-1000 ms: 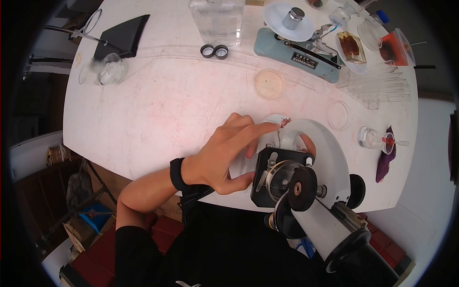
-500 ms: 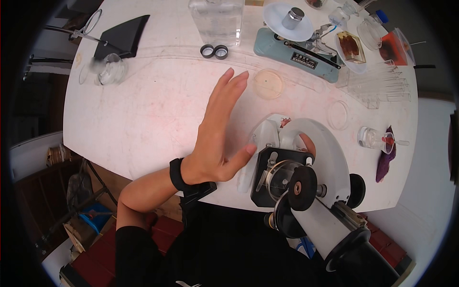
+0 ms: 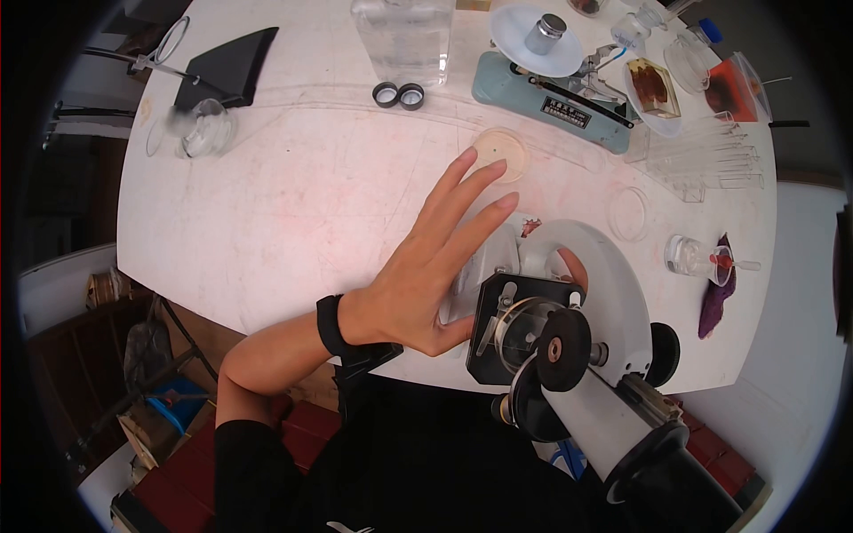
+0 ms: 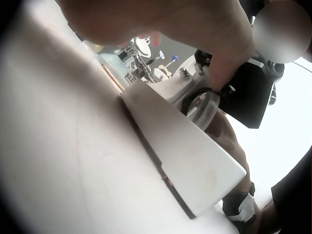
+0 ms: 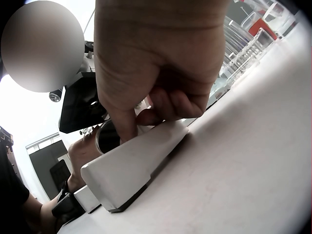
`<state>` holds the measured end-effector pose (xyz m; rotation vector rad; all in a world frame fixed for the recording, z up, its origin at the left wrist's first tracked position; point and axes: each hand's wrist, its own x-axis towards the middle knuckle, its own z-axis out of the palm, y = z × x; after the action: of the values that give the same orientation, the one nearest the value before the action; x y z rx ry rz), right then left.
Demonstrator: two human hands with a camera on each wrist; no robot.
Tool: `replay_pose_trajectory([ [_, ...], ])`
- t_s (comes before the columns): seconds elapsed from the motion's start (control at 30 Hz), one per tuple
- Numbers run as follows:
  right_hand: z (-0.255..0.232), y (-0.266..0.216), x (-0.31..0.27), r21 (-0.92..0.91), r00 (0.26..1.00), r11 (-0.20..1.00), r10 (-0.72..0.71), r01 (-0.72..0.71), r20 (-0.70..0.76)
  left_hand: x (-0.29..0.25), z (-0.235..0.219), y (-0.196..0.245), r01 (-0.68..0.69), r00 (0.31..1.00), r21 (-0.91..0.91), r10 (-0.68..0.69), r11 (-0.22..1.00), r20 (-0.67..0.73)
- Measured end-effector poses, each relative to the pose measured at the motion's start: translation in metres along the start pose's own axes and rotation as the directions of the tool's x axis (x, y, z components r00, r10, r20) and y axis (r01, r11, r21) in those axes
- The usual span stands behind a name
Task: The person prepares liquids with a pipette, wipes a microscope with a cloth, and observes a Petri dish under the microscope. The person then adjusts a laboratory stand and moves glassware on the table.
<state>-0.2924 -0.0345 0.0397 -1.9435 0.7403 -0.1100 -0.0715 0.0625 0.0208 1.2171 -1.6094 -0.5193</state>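
Note:
The microscope [image 3: 586, 266] stands at the table's front right, a round clear dish on its black stage [image 3: 487, 364]. My left hand [image 3: 413, 280] spreads its fingers over the left of the white base, thumb at the stage's left edge; in the left wrist view that hand [image 4: 180, 22] crosses the top. Mostly hidden by the microscope in the head view, my right hand [image 3: 571, 268] shows only a small part. In the right wrist view the right hand [image 5: 156, 58] has curled fingers above the base [image 5: 131, 170], its thumb against the round mirror [image 5: 107, 137].
A petri dish [image 3: 506, 169] lies beyond my left fingertips. Farther back are a blue-green balance [image 3: 542, 102], a clear bottle [image 3: 404, 40] and two black rings [image 3: 397, 95]. Test tubes [image 3: 711, 160] and a small beaker [image 3: 686, 256] stand right, a glass jar [image 3: 209, 129] left.
My left hand has lifted off the base's far side, straightened its fingers, then tilted right with them spread. Its thumb has returned to the stage edge. The right hand shows no clear movement.

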Motion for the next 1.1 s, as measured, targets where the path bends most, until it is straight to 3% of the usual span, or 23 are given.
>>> replay_pose_trajectory([
  [1.1, 0.011, 0.012, -0.003, 0.082, 0.99, 0.988, 0.126, -0.13, 0.058, 0.0, 0.0, 0.003, 0.047, 0.997, -0.047, -0.045, 0.998, 0.06],
])
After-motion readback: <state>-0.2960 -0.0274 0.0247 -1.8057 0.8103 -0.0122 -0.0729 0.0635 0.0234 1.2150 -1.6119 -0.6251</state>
